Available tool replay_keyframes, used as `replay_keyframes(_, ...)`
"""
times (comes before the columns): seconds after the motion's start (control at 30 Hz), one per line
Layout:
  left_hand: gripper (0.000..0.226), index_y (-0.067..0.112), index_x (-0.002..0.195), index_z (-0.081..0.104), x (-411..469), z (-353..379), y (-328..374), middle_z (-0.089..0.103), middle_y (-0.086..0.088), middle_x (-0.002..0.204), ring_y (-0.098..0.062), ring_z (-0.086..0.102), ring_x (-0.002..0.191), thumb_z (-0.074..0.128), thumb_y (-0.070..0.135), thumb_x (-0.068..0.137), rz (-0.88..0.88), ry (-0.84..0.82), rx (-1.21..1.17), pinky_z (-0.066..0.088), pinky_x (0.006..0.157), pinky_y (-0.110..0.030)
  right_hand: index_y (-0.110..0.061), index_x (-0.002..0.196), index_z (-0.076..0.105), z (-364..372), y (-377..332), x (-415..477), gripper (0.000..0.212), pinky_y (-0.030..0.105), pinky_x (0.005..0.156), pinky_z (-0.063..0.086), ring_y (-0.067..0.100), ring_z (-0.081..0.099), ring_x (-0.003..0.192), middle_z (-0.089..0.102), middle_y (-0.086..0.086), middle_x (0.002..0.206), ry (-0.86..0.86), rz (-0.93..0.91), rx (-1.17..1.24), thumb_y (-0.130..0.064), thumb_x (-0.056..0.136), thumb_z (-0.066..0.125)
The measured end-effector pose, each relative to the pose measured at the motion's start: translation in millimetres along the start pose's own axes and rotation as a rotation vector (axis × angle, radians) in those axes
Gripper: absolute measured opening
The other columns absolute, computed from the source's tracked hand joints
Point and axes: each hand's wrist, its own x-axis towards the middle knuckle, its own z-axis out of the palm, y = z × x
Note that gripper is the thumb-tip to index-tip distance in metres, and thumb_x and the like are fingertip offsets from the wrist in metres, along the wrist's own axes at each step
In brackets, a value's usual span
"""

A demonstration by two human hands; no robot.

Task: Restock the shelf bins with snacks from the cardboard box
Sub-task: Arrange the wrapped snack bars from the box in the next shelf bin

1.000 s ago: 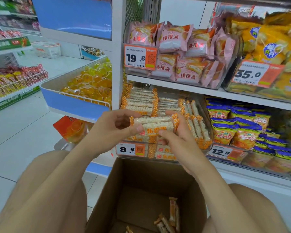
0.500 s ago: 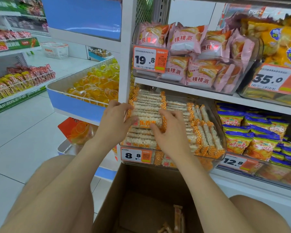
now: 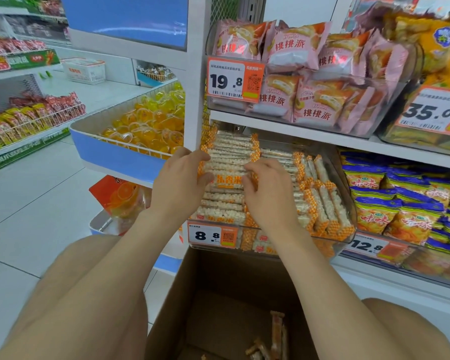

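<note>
While reaching into the bin (image 3: 344, 183) above the box (image 3: 218, 294), gripping one rice bar (image 3: 227, 179) by its ends with curled left hand (image 3: 178, 183) and curled right hand (image 3: 268, 193), atop the bin's left stack (image 3: 224, 203).

You wore the single camera on your head, and it looked forward and down at the shelf front from close in. The clear bin (image 3: 346, 196) of snack bars (image 3: 229, 162) sat near the middle of the frame, with your left hand (image 3: 178, 183) and right hand (image 3: 268, 196) near the lens in front of it. The cardboard box (image 3: 218, 279) lay straight below, cut off by the bottom edge between your knees. Off to the left, the wide lens took in the floor (image 3: 37, 203) and the far shelves (image 3: 24, 141).
</note>
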Motion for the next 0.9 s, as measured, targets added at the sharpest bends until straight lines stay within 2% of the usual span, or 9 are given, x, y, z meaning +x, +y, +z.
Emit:
replay_keyframes(0.1,0.031,0.026,0.131,0.067,-0.8,2.3,1.5,0.061,-0.003,0.122,-0.03,0.061,0.106,0.067,0.033,0.101,-0.005,0.012,0.026,0.045,0.077,-0.038,-0.018,0.12,0.077,1.3,1.3,-2.6,0.022,-0.002,0.097,0.021,0.013,0.058,0.114,0.058,0.003,0.128,0.001,0.036,0.026,-0.017,0.1,0.068)
replay_keyframes(0.17,0.03,0.026,0.13,0.068,-2.5,2.7,0.4,0.059,-0.004,0.122,-0.031,0.061,0.107,0.067,0.034,0.101,-0.003,0.008,0.023,0.045,0.077,-0.037,-0.021,0.119,0.078,2.8,3.0,-5.2,0.021,0.0,0.099,0.026,0.014,0.059,0.116,0.058,0.001,0.127,0.001,0.044,0.048,-0.019,0.1,0.068)
replay_keyframes(0.27,0.031,0.024,0.131,0.067,-3.5,2.5,0.7,0.053,-0.005,0.126,-0.031,0.061,0.106,0.067,0.034,0.101,0.013,0.023,0.037,0.048,0.078,-0.039,-0.026,0.122,0.077,6.8,5.9,-7.4,0.024,0.041,0.11,0.045,0.022,0.057,0.124,0.059,0.002,0.131,0.004,0.03,-0.006,-0.025,0.101,0.064)
replay_keyframes(0.33,0.032,0.022,0.132,0.067,-4.9,3.5,2.0,0.052,-0.007,0.129,-0.035,0.062,0.105,0.066,0.033,0.102,0.041,0.035,0.07,0.053,0.081,-0.045,-0.024,0.124,0.076,4.9,5.8,-9.4,0.026,0.047,0.107,0.046,0.023,0.055,0.124,0.059,0.003,0.131,0.054,0.015,-0.004,-0.024,0.102,0.061)
replay_keyframes(0.43,0.034,0.02,0.134,0.066,-8.8,3.5,2.5,0.052,-0.009,0.13,-0.037,0.061,0.108,0.066,0.031,0.101,0.06,0.049,0.075,0.053,0.088,-0.05,-0.018,0.126,0.073,-4.8,3.7,-16.5,0.027,0.039,0.103,0.047,0.016,0.055,0.118,0.061,-0.001,0.123,0.156,-0.012,0.049,-0.021,0.102,0.062)
replay_keyframes(0.57,0.041,0.021,0.137,0.063,-11.4,-1.0,0.4,0.049,-0.011,0.137,-0.038,0.053,0.12,0.069,0.032,0.098,0.05,0.065,0.065,0.047,0.098,-0.052,-0.019,0.123,0.072,-18.0,0.6,-30.0,0.027,0.029,0.099,0.048,0.009,0.058,0.109,0.065,-0.007,0.115,0.17,-0.017,0.119,-0.016,0.098,0.061)
replay_keyframes(0.7,0.039,0.02,0.133,0.063,-17.0,-6.3,0.8,0.05,-0.011,0.133,-0.036,0.048,0.121,0.072,0.028,0.096,0.089,0.14,0.041,0.044,0.099,-0.05,-0.021,0.121,0.073,-36.1,-6.5,-47.7,0.026,0.003,0.087,0.041,-0.001,0.063,0.096,0.068,-0.015,0.106,0.14,-0.033,0.177,-0.012,0.099,0.062)
replay_keyframes(0.8,0.018,0.02,0.113,0.065,-35.8,-15.4,14.0,0.056,0.001,0.109,-0.02,0.055,0.101,0.069,0.021,0.095,0.226,0.2,-0.094,0.047,0.085,-0.034,-0.023,0.116,0.076,-55.2,-13.1,-69.0,0.023,0.009,0.074,0.049,-0.002,0.067,0.086,0.071,-0.02,0.094,-0.021,-0.057,0.307,-0.013,0.102,0.061)
replay_keyframes(0.9,0.009,0.028,0.096,0.058,-72.7,-12.2,32.8,0.057,0.013,0.074,-0.007,0.055,0.069,0.066,0.024,0.093,0.346,-0.082,-0.167,0.044,0.061,-0.027,-0.029,0.096,0.076,-67.7,-9.4,-92.1,0.02,0.023,0.069,0.053,0.004,0.065,0.077,0.07,-0.015,0.085,-0.418,0.009,0.216,-0.021,0.101,0.059)
